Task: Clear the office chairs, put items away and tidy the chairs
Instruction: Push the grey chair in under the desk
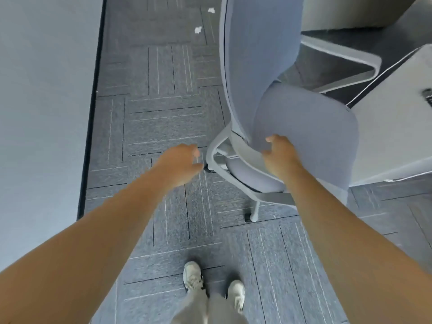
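A grey-blue office chair (311, 127) stands in front of me, its tall backrest at the upper middle and its padded seat to the right. The seat holds nothing. My right hand (281, 155) rests on the near edge of the seat, fingers spread against the fabric. My left hand (181, 163) hovers over the carpet just left of the chair's light grey armrest loop (211, 155), fingers loosely curled and holding nothing.
A pale wall (42, 113) with a dark skirting runs along the left. A white desk (395, 127) stands right of the chair, partly over the seat. Two white paper scraps (198, 30) lie on the grey carpet beyond. My shoes (194, 275) are at the bottom.
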`<state>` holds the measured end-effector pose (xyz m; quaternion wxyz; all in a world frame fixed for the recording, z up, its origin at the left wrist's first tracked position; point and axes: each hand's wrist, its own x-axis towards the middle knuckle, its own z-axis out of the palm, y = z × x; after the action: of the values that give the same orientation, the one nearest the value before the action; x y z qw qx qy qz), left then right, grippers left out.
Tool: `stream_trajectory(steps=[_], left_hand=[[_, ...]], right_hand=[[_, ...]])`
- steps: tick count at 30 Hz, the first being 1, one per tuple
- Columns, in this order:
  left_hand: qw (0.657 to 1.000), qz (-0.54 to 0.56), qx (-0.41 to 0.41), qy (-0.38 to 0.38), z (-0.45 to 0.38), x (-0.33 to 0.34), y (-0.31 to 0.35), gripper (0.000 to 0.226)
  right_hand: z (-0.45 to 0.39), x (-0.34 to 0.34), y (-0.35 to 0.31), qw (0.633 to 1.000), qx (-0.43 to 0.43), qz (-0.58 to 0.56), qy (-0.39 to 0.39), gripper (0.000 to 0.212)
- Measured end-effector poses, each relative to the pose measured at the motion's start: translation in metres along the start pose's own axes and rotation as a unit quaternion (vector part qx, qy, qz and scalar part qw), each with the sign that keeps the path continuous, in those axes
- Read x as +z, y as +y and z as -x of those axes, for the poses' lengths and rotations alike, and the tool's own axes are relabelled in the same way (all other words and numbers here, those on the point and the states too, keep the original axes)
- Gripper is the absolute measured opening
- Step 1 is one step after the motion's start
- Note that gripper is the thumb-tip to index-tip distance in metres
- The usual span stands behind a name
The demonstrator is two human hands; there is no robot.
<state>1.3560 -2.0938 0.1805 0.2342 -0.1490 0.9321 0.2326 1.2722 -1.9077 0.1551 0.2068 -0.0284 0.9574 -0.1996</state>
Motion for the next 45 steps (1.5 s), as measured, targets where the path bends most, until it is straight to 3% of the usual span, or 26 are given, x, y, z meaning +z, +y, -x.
stream_trajectory(steps=[10, 18, 24, 29, 36, 41, 44, 45], left_hand=[[0.992, -0.014, 0.062, 0.105, 0.087, -0.083, 0.038, 0.041], [0.982, -0.015, 0.102, 0.161, 0.089, -0.148, 0.039, 0.041], [0.972, -0.036, 0.176, 0.154, 0.027, -0.207, 0.03, 0.042], [0.96, -0.073, 0.234, 0.135, -0.029, -0.254, 0.032, 0.049], [0.908, -0.178, 0.338, 0.172, -0.078, -0.276, 0.08, 0.08], [0.88, -0.247, 0.361, 0.186, -0.103, -0.267, 0.116, 0.094], [0.854, -0.277, 0.393, 0.2, -0.113, -0.262, 0.136, 0.081], [0.842, -0.28, 0.412, 0.206, -0.115, -0.261, 0.141, 0.071]], right_hand=[[0.088, -0.118, -0.076, 0.965, -0.101, -0.201, 0.138, 0.039], [0.091, -0.155, -0.124, 0.956, -0.102, -0.217, 0.171, 0.047], [0.044, -0.168, -0.173, 0.968, -0.038, -0.121, 0.216, 0.041], [0.021, -0.173, -0.191, 0.972, 0.037, -0.059, 0.225, 0.016], [0.03, -0.189, -0.174, 0.978, 0.085, -0.116, 0.151, 0.025], [0.032, -0.198, -0.169, 0.976, 0.144, -0.028, 0.159, 0.028], [0.03, -0.191, -0.16, 0.972, 0.123, 0.028, 0.198, 0.02], [0.031, -0.189, -0.156, 0.97, 0.115, 0.041, 0.21, 0.029]])
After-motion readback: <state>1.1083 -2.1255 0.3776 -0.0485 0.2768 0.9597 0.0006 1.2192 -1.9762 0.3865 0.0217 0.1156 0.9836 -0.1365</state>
